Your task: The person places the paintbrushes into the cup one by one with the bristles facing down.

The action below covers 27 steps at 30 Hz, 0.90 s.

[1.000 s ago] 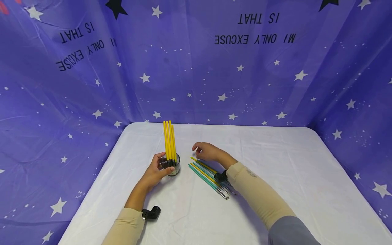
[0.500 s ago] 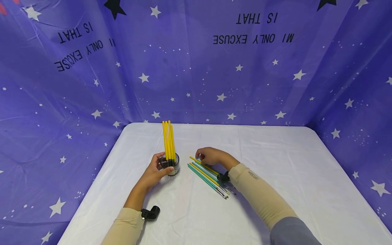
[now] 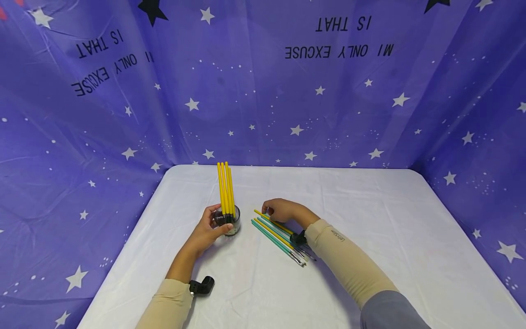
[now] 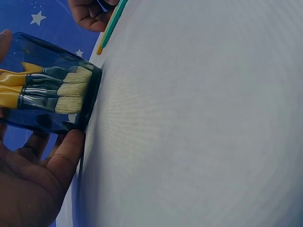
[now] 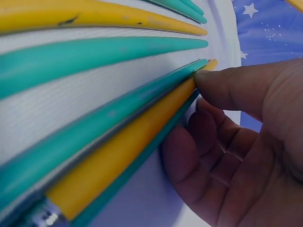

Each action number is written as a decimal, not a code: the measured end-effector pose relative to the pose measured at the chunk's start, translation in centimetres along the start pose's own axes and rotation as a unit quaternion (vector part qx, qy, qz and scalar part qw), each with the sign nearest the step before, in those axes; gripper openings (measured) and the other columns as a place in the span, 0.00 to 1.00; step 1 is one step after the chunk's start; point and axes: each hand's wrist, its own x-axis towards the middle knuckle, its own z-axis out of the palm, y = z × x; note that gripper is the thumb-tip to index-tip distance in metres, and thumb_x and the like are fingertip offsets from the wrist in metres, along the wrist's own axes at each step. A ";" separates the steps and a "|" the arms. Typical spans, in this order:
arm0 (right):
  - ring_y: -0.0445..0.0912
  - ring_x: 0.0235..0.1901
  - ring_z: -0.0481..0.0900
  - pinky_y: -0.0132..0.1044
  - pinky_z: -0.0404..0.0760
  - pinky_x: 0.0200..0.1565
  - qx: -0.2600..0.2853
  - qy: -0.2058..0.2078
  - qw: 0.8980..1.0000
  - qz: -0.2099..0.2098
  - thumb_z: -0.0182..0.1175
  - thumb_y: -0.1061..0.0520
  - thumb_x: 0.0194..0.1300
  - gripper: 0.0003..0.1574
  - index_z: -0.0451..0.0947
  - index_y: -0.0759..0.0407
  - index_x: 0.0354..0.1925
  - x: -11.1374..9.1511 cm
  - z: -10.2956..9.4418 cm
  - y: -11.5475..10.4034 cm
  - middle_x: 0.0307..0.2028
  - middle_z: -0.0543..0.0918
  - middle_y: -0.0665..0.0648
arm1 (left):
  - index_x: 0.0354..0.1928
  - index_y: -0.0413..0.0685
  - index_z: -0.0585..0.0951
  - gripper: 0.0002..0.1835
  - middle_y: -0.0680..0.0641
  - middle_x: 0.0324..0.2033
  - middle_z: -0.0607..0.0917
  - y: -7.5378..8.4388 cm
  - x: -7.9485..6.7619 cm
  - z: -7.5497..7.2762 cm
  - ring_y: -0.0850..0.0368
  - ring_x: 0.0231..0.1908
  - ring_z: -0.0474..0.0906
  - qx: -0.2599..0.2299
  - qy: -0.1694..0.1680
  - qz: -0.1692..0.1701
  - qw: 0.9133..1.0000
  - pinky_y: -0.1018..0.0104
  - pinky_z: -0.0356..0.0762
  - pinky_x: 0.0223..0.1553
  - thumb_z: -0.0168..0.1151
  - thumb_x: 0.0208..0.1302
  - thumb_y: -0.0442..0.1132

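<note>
My left hand (image 3: 209,233) grips a clear glass (image 4: 47,47) from its left side, thumb toward the front. Inside the glass stand several yellow-handled paintbrushes (image 3: 227,192), their pale bristles (image 4: 71,97) down near the bottom. To the right, my right hand (image 3: 281,210) is at the far handle ends of a group of loose brushes. Its thumb lies on the end of a yellow-handled paintbrush (image 5: 132,142), with curled fingers on the other side. Two teal handles flank that brush closely; one of them is the teal-handled brush (image 5: 94,127) on the thumb side.
More loose brushes lie side by side on the white tablecloth (image 3: 246,292), including a teal one (image 3: 271,236) and a second yellow one (image 5: 94,16). Their bristle ends point toward the near right. A purple starry curtain (image 3: 263,91) rises behind the table and along both sides.
My right hand has come down and slightly right onto the handle ends of the loose brushes, then stayed there. The left hand keeps its grip on the glass.
</note>
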 end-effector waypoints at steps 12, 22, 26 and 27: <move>0.46 0.35 0.72 0.38 0.73 0.37 0.032 -0.006 0.999 -0.023 0.59 0.72 0.62 0.16 0.76 0.60 0.47 -0.2 -0.4 0.4 0.38 0.77 0.56 | 0.72 0.49 0.55 0.42 0.36 0.65 0.67 -0.2 0.3 -0.1 0.41 0.62 0.69 0.002 -0.003 0.000 1.000 0.59 0.69 0.55 0.69 0.62 0.36; 0.47 0.24 0.70 0.43 0.75 0.28 0.113 -0.011 0.993 -0.003 0.53 0.71 0.67 0.16 0.73 0.63 0.52 -1.0 -1.7 -0.2 0.46 0.77 0.62 | 0.72 0.48 0.55 0.42 0.36 0.64 0.68 -0.2 0.2 0.0 0.41 0.62 0.69 -0.002 -0.001 -0.002 1.000 0.61 0.70 0.54 0.69 0.62 0.36; 0.47 0.24 0.70 0.52 0.78 0.32 0.121 -0.001 0.993 -0.016 0.52 0.70 0.68 0.17 0.71 0.65 0.55 -1.3 -2.6 -0.7 0.49 0.76 0.65 | 0.72 0.49 0.55 0.42 0.36 0.65 0.67 0.0 0.1 0.0 0.41 0.63 0.68 -0.002 -0.001 -0.007 1.000 0.58 0.70 0.56 0.69 0.62 0.36; 0.47 0.24 0.70 0.54 0.78 0.33 0.120 0.001 0.993 -0.020 0.52 0.70 0.69 0.17 0.71 0.65 0.55 -1.3 -2.8 -0.8 0.49 0.76 0.65 | 0.73 0.49 0.55 0.43 0.36 0.65 0.67 0.0 0.1 0.0 0.41 0.63 0.68 -0.003 -0.001 -0.007 1.000 0.58 0.69 0.56 0.69 0.62 0.36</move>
